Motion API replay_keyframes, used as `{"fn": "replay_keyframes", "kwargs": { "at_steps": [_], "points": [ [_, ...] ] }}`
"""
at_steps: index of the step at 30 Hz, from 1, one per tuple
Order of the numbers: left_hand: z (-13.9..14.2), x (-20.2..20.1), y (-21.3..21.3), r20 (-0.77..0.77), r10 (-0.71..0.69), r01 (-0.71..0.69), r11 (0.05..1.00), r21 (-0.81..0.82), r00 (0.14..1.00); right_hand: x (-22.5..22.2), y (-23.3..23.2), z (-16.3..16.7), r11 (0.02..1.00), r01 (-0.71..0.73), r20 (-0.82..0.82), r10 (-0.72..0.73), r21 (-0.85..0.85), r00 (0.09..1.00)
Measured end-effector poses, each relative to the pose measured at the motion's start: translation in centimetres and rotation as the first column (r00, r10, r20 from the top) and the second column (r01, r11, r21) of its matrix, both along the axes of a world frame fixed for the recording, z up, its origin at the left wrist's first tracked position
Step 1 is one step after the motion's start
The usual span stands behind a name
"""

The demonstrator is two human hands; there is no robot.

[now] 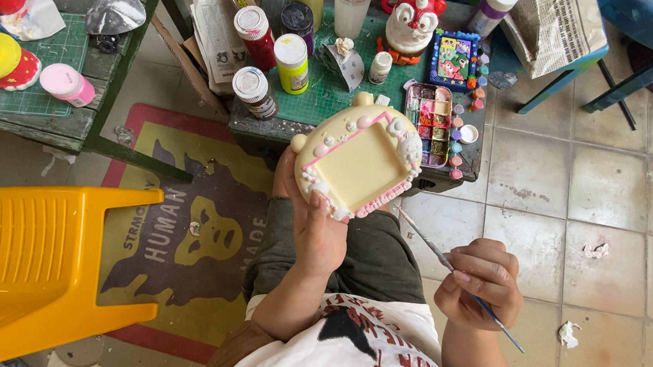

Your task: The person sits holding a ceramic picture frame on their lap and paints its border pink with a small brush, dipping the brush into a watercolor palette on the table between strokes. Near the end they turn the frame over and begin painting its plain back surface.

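The left hand (314,225) grips a cream-coloured plaster frame (359,161) by its lower-left edge, thumb on the front, and holds it up over the lap, tilted, in front of the low green work table (325,98). The frame has a blank square middle, a pink outline around it and small raised knobs along the border (a few are tinted pale pink).

The right hand (482,281) is closed around a thin paintbrush (455,273), pinched like a pen — its tip points up and left toward the frame's lower-right corner but stands apart from it.

On the table, just behind the frame, lies a paint palette (433,126) with many small coloured wells, and beside it a painted tile (454,59) in bright colours. Three paint bottles (274,59) stand at the table's left part — red, yellow-green and brown. A red-and-white figurine (413,19) stands further back. A yellow plastic chair (33,261) sits to the left on the floor.
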State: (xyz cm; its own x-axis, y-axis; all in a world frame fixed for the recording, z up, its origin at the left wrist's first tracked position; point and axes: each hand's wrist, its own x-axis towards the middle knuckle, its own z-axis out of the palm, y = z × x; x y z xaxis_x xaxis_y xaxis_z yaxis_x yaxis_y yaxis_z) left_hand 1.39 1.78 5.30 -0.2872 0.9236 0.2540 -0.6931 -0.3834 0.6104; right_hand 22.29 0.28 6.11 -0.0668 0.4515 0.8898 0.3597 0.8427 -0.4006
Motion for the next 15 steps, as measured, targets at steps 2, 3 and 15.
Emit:
{"fn": "replay_keyframes", "kwargs": {
  "at_steps": [2,3,15],
  "points": [
    [-0.04,-0.05,0.03,0.007,-0.009,0.009,1.000,-0.009,1.000,-0.14,0.24,-0.15,0.999,-0.023,0.003,0.023,0.034,1.000],
    [-0.07,-0.06,0.02,0.010,-0.013,0.013,1.000,-0.013,1.000,-0.18,0.23,-0.19,0.998,-0.034,0.004,0.034,0.050,0.999],
    [-0.52,0.13,0.00,-0.063,0.060,-0.060,0.998,0.009,0.996,-0.43,0.35,0.22,0.996,-0.042,0.102,0.033,0.084,0.994]
  ]
}}
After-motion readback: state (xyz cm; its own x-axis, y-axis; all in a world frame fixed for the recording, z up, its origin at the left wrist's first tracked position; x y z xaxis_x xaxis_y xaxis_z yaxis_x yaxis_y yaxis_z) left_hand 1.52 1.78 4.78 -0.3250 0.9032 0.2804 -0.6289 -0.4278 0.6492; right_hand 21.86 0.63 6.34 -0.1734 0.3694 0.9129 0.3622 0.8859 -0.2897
